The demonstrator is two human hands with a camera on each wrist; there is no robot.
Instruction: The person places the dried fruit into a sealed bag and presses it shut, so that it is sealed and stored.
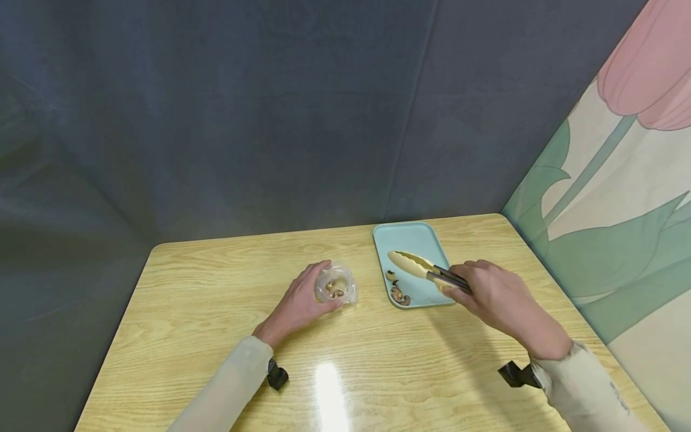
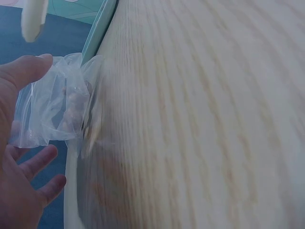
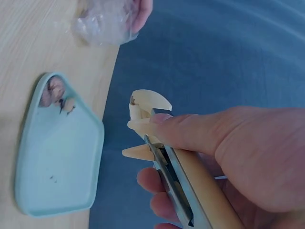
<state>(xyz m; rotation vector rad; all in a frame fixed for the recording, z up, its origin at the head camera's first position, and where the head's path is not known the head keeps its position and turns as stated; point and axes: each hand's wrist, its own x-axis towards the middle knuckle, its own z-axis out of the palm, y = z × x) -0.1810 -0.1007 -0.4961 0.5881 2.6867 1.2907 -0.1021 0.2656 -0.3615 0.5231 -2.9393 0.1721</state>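
A dark blue-grey fabric curtain point(image 1: 270, 120) fills the far side of the scene and falls behind a pale yellow, wood-grained rectangular surface point(image 1: 178, 330). Along the right edge stands a cream panel printed with a large pink tulip and green leaves point(image 1: 621, 258). A light blue rectangular tray with rounded corners and a raised rim point(image 1: 405, 237) lies flat at the far right of the surface.

Two pale, off-white sleeves point(image 1: 227, 384) reach in from the near side. The hands are apart from each other, each busy with its own thing. The right hand point(image 1: 499, 300) is wrapped around a pair of long tongs with dark metal arms and pale cream, scalloped tips point(image 1: 432, 274); the tongs hang above the tray, their tips pointing left and parted from each other. Whether anything sits between the tips cannot be told.

The left hand point(image 1: 299, 303) holds a crumpled clear plastic bag point(image 1: 351, 294) from its left side, thumb on the near side and fingers on the far side. The bag stands on the surface left of the tray, apart from it, its mouth open upward.

Small brown, rounded pieces point(image 1: 398, 294) are gathered in the tray's near left corner, with a paler yellowish piece point(image 1: 391, 275) just beyond them. More little brown pieces point(image 1: 338, 293) lie inside the bag. Tiny dark specks point(image 3: 52, 179) dot the tray's floor
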